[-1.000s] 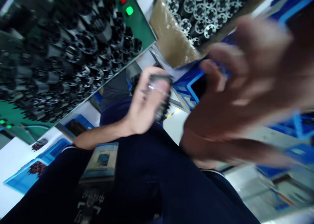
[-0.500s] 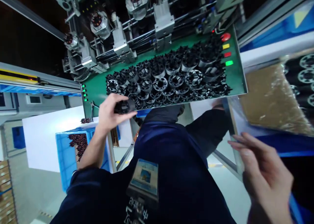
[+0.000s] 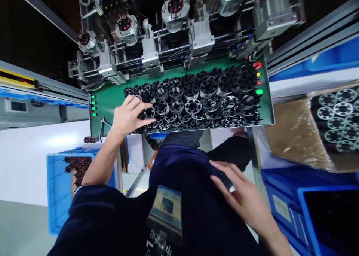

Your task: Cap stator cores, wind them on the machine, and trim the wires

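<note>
My left hand (image 3: 127, 116) reaches to the left end of a green machine table (image 3: 109, 104). Its fingers and thumb curl round a black ring-shaped part (image 3: 146, 113) at the edge of a dense pile of black ring parts (image 3: 202, 100). My right hand (image 3: 242, 196) lies flat on my dark blue clothing (image 3: 190, 173), fingers stretched out and empty. A badge (image 3: 166, 207) hangs on my chest.
Behind the table stands a machine with several round fixtures (image 3: 174, 7) and grey blocks. Coloured buttons (image 3: 258, 80) sit at the table's right end. At left is a blue crate (image 3: 56, 196) of copper-wound parts, at right a lined box of ring parts (image 3: 336, 115) and blue crates (image 3: 303, 207).
The view swung from my right side back to the green table. My left hand carried the black part forward onto the pile. My right hand dropped flat onto my clothing.
</note>
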{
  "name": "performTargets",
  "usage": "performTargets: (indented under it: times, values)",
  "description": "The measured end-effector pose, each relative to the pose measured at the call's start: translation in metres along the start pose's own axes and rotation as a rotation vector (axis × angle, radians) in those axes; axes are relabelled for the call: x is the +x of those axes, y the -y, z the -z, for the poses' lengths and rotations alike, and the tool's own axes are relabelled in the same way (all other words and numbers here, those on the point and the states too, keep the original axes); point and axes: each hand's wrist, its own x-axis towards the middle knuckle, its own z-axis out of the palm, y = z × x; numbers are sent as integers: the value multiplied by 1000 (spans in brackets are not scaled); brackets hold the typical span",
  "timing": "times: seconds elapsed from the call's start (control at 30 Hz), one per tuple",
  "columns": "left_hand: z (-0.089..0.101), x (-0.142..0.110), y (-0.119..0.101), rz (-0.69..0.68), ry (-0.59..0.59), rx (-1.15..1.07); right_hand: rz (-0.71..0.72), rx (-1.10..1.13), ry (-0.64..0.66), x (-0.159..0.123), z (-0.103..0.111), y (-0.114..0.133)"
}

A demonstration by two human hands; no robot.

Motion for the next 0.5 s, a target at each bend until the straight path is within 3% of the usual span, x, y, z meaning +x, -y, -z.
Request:
performTargets:
  times: [0.17,0.27,0.37,0.43,0.5]
  values:
    - [-17,-9,-2,60,58,59,20,-15,82,4,-18,-6]
    - [-20,-21,2,84,-25,88,45,0,139,2,-13,-13]
    - [-13,-28,3,104,-250,41,20,18,67,-15,24,-31]
    - [-9,-17,-8,141,-323,-53,-60,-21,-151,-36,68,-48]
    - [-14,15,-35,129,-283,-192,-208,-131,-474,-61,119,-65]
